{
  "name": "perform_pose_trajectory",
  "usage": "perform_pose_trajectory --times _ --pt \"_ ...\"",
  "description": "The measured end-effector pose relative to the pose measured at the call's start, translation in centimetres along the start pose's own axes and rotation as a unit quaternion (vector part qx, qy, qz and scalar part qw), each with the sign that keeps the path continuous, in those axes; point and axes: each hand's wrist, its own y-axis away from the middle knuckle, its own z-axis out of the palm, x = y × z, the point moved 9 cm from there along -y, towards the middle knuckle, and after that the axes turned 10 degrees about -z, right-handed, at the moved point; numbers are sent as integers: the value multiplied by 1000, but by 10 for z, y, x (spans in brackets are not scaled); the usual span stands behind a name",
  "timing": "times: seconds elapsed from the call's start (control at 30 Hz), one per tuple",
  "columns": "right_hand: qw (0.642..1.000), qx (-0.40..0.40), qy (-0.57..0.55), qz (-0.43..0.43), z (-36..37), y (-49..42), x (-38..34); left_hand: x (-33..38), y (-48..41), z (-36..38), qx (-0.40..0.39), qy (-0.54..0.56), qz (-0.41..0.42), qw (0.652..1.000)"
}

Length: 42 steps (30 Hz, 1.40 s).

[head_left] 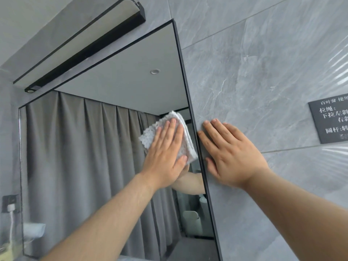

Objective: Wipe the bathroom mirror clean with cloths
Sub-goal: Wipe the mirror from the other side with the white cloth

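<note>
Arms: closest thing is two bare forearms reaching up, left arm (105, 219) toward the glass, right arm (301, 210) toward the wall.
Left hand (165, 151): flat, fingers straight and close together, pressing the cloth (149, 137) onto the glass, thumb along the cloth's lower edge.
Right hand (233, 153): also flat, fingers straight and a bit spread, palm on the wall (254, 63) just beside the mirror's frame. It holds nothing.
Cloth: white, bumpy knit texture, folded into layers. It sits against the mirror (113, 81) near the right edge, about halfway up, and most of it is under the hand.
Mirror: big, thin black frame, mounted on grey marble-look tile. The glass looks pretty clean from here tbh.
Reflection: grey pleated curtain, pale ceiling with one round downlight, plus the left arm's own double.
Light (84, 48): long black bar just above the mirror's top edge.
Sign (331, 119): dark plate with white Chinese text, cut off on the right.
Socket (10, 203): lower left, with a white plug and cord in it.
Hard to tell: pale rounded shapes reflected low on the right, and a blurry whitish thing at lower left. No clue what either is.
</note>
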Motion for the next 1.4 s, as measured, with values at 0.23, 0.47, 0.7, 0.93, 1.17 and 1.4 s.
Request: perform_pose_trajectory --times 0.23,0.47,0.7,0.93,1.17,1.4 --pt "1000 -3 2 1 -1 0 -1 15 60 12 11 74 -30 997" --pt "1000 -13 4 2 -2 0 -1 6 38 21 48 64 -140 987" --pt "1000 -12 -1 1 0 0 -1 -8 -26 -5 64 11 -109 992" --pt "999 -32 -4 7 2 0 -1 -24 -126 -51 76 20 -142 987" --pt "999 -48 -3 6 5 0 -2 -53 -204 -86 94 38 -191 976" --pt "999 -44 0 3 4 0 -1 -67 -240 -102 111 40 -215 970"
